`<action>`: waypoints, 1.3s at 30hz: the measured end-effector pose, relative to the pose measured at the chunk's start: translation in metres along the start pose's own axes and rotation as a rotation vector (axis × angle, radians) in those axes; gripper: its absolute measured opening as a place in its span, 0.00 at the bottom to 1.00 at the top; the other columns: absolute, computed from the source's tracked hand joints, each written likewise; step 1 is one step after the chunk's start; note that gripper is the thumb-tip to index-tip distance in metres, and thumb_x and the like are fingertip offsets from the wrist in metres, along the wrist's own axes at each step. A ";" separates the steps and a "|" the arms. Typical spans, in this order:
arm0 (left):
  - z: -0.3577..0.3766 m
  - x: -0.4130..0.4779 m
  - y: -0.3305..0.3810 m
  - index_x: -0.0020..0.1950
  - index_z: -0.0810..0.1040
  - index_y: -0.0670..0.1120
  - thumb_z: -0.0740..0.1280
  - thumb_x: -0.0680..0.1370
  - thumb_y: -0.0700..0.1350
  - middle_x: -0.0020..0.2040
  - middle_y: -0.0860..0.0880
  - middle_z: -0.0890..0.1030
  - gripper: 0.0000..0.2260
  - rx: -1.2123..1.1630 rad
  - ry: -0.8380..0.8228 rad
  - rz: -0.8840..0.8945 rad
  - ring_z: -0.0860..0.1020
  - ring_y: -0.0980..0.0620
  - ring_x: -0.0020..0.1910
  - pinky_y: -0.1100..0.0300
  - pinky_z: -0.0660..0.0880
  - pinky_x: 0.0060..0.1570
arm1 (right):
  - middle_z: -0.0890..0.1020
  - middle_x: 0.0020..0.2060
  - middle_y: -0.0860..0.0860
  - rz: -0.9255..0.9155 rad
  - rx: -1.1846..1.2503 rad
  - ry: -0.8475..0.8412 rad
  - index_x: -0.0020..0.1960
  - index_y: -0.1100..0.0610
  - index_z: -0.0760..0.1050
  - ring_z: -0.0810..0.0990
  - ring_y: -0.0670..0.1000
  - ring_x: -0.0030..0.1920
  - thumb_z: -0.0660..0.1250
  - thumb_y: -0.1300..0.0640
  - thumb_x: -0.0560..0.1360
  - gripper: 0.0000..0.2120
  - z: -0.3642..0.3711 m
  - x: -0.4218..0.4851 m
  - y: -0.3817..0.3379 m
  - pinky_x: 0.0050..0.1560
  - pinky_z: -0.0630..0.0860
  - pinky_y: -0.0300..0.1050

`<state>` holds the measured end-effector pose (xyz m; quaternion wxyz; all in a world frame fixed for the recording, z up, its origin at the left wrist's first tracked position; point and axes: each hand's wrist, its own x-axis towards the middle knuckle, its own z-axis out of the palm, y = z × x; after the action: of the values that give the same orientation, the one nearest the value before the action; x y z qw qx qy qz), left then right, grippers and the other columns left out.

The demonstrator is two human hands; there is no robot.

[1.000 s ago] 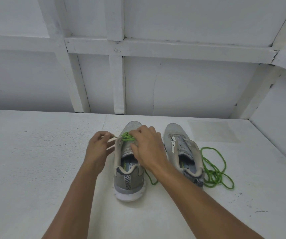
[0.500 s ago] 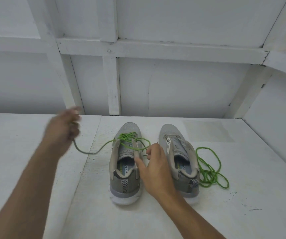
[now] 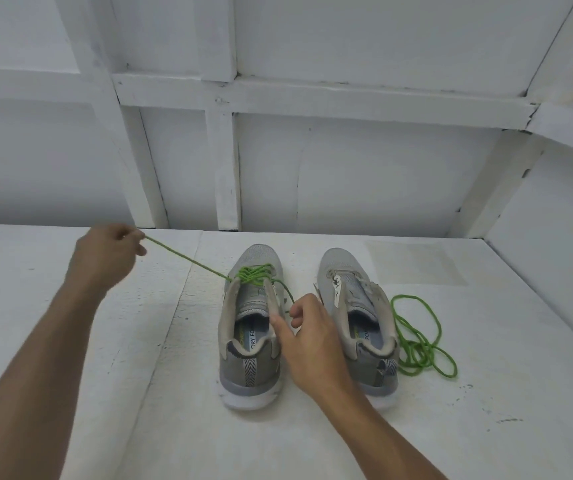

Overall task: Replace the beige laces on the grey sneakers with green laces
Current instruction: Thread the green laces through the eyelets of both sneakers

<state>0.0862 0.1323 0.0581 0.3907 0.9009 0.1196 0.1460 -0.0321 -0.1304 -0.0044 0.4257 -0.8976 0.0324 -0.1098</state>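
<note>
Head: left hand (image 3: pixel 105 258) holds taut green lace (image 3: pixel 188 259), right hand (image 3: pixel 309 337) perhaps too.

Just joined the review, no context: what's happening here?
A person is lacing the left sneaker with a green lace. The left hand pinches one end, drawn taut out to the left; the right hand holds the other end beside the shoe. Only the eyelets near the toe are laced. The right sneaker has no green lace yet; a spare green lace lies coiled on the table to its right.
</note>
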 end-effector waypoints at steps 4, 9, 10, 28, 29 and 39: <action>0.022 -0.026 0.011 0.73 0.66 0.56 0.63 0.81 0.47 0.40 0.55 0.84 0.21 -0.001 -0.308 0.112 0.75 0.51 0.37 0.58 0.71 0.38 | 0.74 0.46 0.46 -0.008 0.005 -0.002 0.49 0.54 0.69 0.72 0.43 0.46 0.64 0.47 0.78 0.11 0.002 0.003 -0.002 0.43 0.67 0.37; 0.059 -0.053 0.018 0.49 0.80 0.54 0.62 0.81 0.47 0.39 0.56 0.83 0.07 0.226 -0.598 0.275 0.79 0.54 0.41 0.64 0.71 0.38 | 0.75 0.47 0.46 -0.002 -0.008 -0.039 0.49 0.51 0.69 0.74 0.46 0.48 0.64 0.48 0.78 0.08 -0.001 0.010 -0.004 0.46 0.69 0.39; 0.057 -0.052 0.020 0.47 0.80 0.52 0.62 0.81 0.47 0.39 0.56 0.83 0.07 0.220 -0.580 0.262 0.78 0.56 0.40 0.64 0.70 0.38 | 0.75 0.46 0.46 0.001 -0.013 -0.046 0.49 0.51 0.69 0.74 0.46 0.48 0.64 0.48 0.78 0.08 -0.002 0.012 -0.005 0.46 0.70 0.40; 0.058 -0.059 0.074 0.45 0.77 0.53 0.64 0.80 0.46 0.45 0.55 0.80 0.05 0.069 -0.391 0.414 0.76 0.56 0.41 0.64 0.69 0.37 | 0.77 0.32 0.48 0.287 0.201 -0.121 0.37 0.58 0.77 0.73 0.49 0.35 0.60 0.45 0.79 0.20 -0.001 0.050 -0.014 0.36 0.67 0.42; 0.061 -0.059 0.076 0.45 0.79 0.53 0.66 0.79 0.46 0.45 0.54 0.80 0.05 0.077 -0.371 0.425 0.76 0.55 0.42 0.65 0.68 0.38 | 0.77 0.32 0.49 0.314 0.239 -0.115 0.39 0.59 0.78 0.73 0.50 0.35 0.61 0.45 0.79 0.20 0.001 0.050 -0.013 0.37 0.68 0.43; 0.070 -0.067 0.077 0.58 0.83 0.48 0.65 0.80 0.43 0.54 0.49 0.82 0.10 0.153 -0.399 0.409 0.74 0.56 0.47 0.66 0.67 0.49 | 0.74 0.30 0.51 0.433 0.458 -0.047 0.35 0.56 0.75 0.70 0.52 0.35 0.60 0.53 0.78 0.15 0.017 0.052 -0.002 0.39 0.65 0.47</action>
<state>0.0566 0.0124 0.0576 0.2997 0.9442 -0.1331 0.0325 0.0220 -0.1241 -0.0051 0.6310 -0.7528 0.1874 0.0000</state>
